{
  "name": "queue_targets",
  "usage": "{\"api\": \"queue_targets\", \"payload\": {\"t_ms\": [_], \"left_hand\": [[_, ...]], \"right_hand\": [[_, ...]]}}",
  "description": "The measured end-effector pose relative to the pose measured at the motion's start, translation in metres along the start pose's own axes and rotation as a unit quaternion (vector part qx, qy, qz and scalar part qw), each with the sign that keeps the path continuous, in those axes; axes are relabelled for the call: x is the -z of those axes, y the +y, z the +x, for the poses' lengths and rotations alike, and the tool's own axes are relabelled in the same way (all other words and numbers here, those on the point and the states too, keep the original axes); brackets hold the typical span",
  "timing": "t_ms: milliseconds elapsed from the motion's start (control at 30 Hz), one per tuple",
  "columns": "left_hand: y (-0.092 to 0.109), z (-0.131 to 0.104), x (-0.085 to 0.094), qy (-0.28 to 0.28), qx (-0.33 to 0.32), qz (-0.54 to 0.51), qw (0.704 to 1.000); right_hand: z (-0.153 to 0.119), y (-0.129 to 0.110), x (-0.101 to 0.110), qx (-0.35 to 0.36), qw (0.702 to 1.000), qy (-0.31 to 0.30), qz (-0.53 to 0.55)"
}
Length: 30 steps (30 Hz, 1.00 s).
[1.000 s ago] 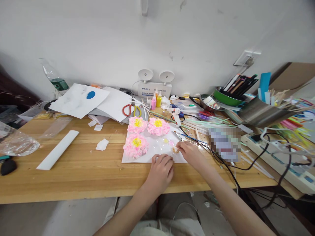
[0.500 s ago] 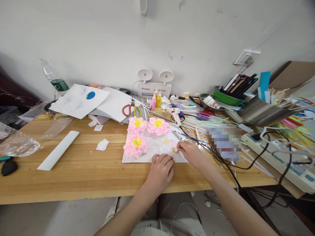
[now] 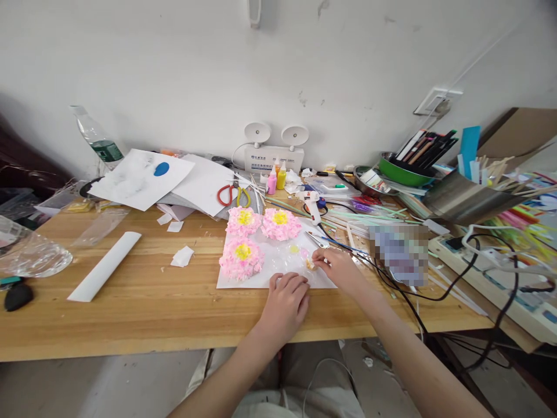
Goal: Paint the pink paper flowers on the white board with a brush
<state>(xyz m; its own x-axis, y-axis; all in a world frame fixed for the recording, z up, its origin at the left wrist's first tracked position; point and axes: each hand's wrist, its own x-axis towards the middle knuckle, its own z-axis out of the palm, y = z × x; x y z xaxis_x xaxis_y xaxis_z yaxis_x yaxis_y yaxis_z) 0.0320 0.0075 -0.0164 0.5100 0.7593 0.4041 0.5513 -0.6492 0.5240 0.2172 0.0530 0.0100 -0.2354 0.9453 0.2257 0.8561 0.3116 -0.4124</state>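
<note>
Three pink flowers with yellow centres, one at the front left, one behind it and one to the right, lie on a white sheet. My left hand rests flat, palm down, on the sheet's front edge, fingers slightly curled and holding nothing. At the sheet's right side, the fingertips of my right hand are pinched together beside a small orange-yellow smear. What they hold, if anything, is too small to tell. Patches of pale yellow and pink paint lie just left of them.
Tweezers, a white glue gun and red-and-yellow-handled scissors lie behind. Pink and yellow bottles stand near the wall. Black cables and a power strip are at right, a rolled white paper at left.
My right hand has shifted very slightly around the orange-yellow smear, its fingertips still pinched. My left hand stays in place on the sheet.
</note>
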Motion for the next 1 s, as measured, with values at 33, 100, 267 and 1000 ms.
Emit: {"api": "queue_targets", "payload": {"t_ms": [33,100,267,1000], "left_hand": [[0.0,0.0,0.0,0.0,0.0,0.0,1.0],[0.0,0.0,0.0,-0.001,0.0,0.0,1.0],[0.0,0.0,0.0,0.001,-0.002,0.004,1.0],[-0.001,-0.001,0.0,0.006,0.0,0.006,1.0]], "right_hand": [[0.0,-0.001,0.0,-0.002,1.0,-0.003,0.002],[0.001,-0.001,-0.001,-0.005,1.0,-0.009,-0.002],[0.001,-0.002,-0.002,-0.009,1.0,-0.017,-0.02],[-0.001,-0.001,0.014,-0.069,0.987,0.12,0.082]]}}
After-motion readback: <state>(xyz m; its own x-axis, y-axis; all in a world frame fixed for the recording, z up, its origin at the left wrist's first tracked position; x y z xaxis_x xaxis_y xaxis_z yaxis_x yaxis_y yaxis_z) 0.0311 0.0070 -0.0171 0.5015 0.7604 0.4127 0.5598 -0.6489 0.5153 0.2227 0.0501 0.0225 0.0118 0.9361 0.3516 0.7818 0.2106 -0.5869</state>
